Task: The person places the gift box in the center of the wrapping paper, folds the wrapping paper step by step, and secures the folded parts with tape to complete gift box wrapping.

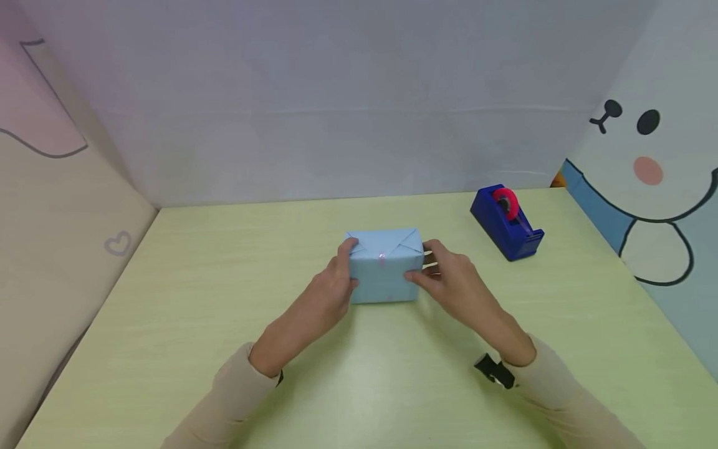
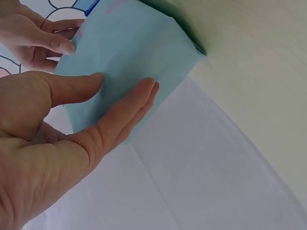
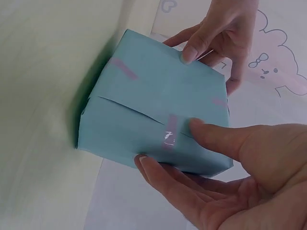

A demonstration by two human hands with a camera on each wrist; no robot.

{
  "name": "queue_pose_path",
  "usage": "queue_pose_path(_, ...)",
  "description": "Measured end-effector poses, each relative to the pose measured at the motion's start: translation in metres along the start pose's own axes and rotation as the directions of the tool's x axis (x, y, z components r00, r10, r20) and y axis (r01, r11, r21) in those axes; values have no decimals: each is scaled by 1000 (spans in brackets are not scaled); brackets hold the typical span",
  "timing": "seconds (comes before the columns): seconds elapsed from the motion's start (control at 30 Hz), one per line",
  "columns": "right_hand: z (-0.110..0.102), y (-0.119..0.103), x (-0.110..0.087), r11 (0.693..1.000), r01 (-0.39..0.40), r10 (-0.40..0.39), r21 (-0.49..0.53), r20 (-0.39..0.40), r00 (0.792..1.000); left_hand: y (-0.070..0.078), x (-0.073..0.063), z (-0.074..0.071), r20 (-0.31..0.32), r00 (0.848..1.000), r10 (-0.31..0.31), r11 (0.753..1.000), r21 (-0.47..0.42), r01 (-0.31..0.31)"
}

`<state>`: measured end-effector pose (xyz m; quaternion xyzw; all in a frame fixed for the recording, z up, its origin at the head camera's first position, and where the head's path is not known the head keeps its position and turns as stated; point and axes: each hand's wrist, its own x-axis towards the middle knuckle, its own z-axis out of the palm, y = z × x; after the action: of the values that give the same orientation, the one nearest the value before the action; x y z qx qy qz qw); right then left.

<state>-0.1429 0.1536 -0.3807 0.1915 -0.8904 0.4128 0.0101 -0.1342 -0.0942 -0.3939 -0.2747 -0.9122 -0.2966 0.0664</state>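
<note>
A box wrapped in light blue paper (image 1: 384,277) stands at the middle of the table between both hands. Folded flaps show on its upper side in the head view. Pink tape (image 3: 170,130) crosses a paper seam in the right wrist view, with more pink strips near other edges. At the left end, my left hand (image 1: 333,284) holds the box, its thumb and fingers against the paper. My right hand (image 1: 451,274) grips the right end, thumb on the near face and fingers behind, partly hidden by the box.
A blue tape dispenser (image 1: 505,227) with a red-cored roll stands at the back right of the pale wooden table (image 1: 224,262). A pale cloth (image 1: 348,125) hangs behind the table, and printed panels (image 1: 673,206) flank it.
</note>
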Motion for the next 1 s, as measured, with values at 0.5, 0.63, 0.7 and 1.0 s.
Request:
queue_pose_path(0.5, 1, 3, 3, 998, 5, -7, -60, -36, 999, 0, 0, 1, -78, 996, -50, 994, -103, 42)
queue_pose_path(0.63, 2, 4, 4, 997, 13, -17, -72, -55, 998, 0, 2, 3, -83, 992, -98, 987, -136, 86)
queue_pose_path(0.7, 2, 4, 5, 997, 19, -24, -76, -68, 997, 0, 3, 3, -90, 989, -114, 984, -148, 100)
queue_pose_path(1.0, 3, 10, 7, 995, 14, -25, -102, -111, 993, -3, 5, 1, -112, 980, -162, 969, -204, 137)
